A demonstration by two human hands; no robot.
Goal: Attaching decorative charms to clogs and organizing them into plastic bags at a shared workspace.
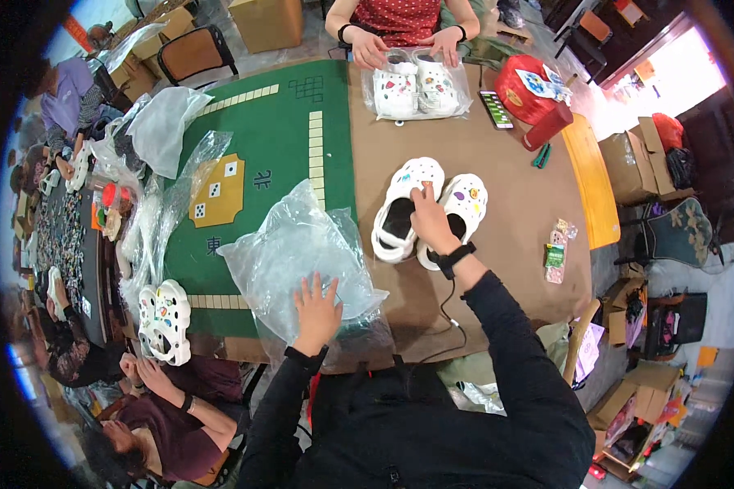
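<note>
Though two hands (318, 314), two clogs (468, 198) by the right

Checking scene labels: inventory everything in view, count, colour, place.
tabletop: 1, green left, brown right
loose clogs: 2, white, centre
bagged clogs: 2, white, far edge
corner clogs: 2, white, near-left corner
clear bags: several, transparent, left and centre
phone: 1, lit screen, far right
bundle: 1, red, far right
cylinder: 1, red, far right
packet: 1, pink-green, right
cardboard boxes: several, brown, around
chairs: several, mixed, around
co-workers: several, mixed clothing, far and left
left hand: 1, bare, on clear bag
right hand: 1, bare, at loose clogs
</note>
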